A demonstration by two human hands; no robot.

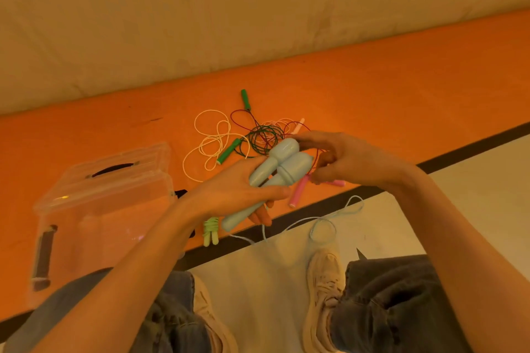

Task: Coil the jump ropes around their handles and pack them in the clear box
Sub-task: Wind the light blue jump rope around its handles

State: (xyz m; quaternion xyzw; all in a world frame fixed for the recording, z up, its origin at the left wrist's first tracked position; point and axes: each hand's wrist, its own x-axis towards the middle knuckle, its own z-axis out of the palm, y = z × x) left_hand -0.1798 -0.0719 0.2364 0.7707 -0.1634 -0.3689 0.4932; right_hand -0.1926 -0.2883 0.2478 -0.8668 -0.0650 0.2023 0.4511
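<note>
Above the orange mat [86,129], our left hand [238,189] gripped both pale blue handles [275,172] side by side. Our right hand [344,157] curled near their heads; whether it pinched anything, we could not tell. The blue cord [324,226] trailed limp and probably light, best gathered close to the handles.

Box [106,195] left of tangled ropes [243,137] on table [372,89]

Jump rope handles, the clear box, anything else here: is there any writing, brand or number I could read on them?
None can be read. The pale blue handles held in the left hand look plain, and so do the green handles and the clear box; no label, brand or number shows anywhere.
</note>
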